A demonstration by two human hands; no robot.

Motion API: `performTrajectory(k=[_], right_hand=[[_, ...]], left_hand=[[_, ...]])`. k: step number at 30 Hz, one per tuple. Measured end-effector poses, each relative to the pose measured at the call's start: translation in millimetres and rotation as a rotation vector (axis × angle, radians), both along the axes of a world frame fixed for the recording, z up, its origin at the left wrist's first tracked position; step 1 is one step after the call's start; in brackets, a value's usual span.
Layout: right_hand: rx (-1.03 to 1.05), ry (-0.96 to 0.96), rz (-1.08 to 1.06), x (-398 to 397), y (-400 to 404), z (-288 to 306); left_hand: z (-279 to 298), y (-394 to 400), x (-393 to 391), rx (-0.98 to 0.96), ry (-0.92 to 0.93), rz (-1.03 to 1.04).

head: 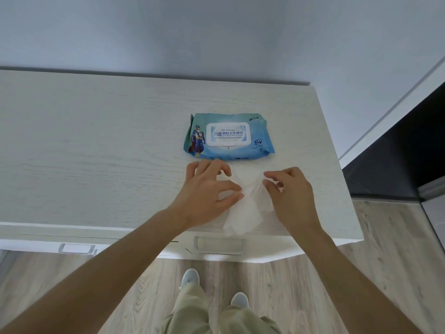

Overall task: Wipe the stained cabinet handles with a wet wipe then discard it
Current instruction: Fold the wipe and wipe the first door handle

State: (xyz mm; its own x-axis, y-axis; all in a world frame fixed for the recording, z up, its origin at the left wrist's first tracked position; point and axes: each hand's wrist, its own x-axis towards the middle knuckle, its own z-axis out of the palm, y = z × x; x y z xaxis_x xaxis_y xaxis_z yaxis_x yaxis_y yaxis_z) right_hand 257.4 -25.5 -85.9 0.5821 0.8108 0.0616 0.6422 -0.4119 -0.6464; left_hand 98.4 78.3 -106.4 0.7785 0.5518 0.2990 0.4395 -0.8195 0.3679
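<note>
A white wet wipe [243,208] hangs crumpled between my two hands over the front part of the pale cabinet top [96,145]. My left hand [207,191] pinches its left side with thumb and fingers. My right hand [289,191] pinches its right upper edge. The blue wet wipe pack [228,136] lies just behind my hands with its lid closed. Two recessed cabinet handles show below the front edge, one [219,245] under the wipe and one [76,249] at the left.
A plain wall stands behind the cabinet. To the right, past the cabinet's edge, is a dark surface [397,153]. Wood-look floor [361,273], my legs and shoes lie below the cabinet front.
</note>
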Motion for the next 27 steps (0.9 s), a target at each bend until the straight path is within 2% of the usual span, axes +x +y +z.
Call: performTrajectory(k=[3,6,9,12,15,17,19,24,27], right_hand=[[-0.038,-0.011,0.004,-8,0,-1],[-0.139,-0.043,0.033,-10,0,-4],[-0.106,-0.045,0.079,-4,2,-2],[-0.073,-0.087,0.093,13,12,11],[-0.007,-0.108,0.013,25,24,25],[0.061,-0.21,-0.027,20,23,26],[0.096,-0.272,0.068,11,18,19],[-0.205,-0.184,0.235,9,-2,-7],[-0.137,-0.175,0.3,12,-11,-16]], left_hand=[[-2,-3,0,0.022,0.058,0.021],[3,-6,5,0.008,0.143,0.147],[1,-3,8,-0.011,0.242,0.168],[1,-3,5,-0.088,0.193,0.155],[-1,-3,-2,-0.085,0.191,0.139],[-3,-1,-5,-0.068,0.139,0.124],[-2,1,-5,-0.043,0.091,0.065],[-5,10,-5,0.032,0.215,-0.029],[-8,6,-8,0.047,0.156,-0.01]])
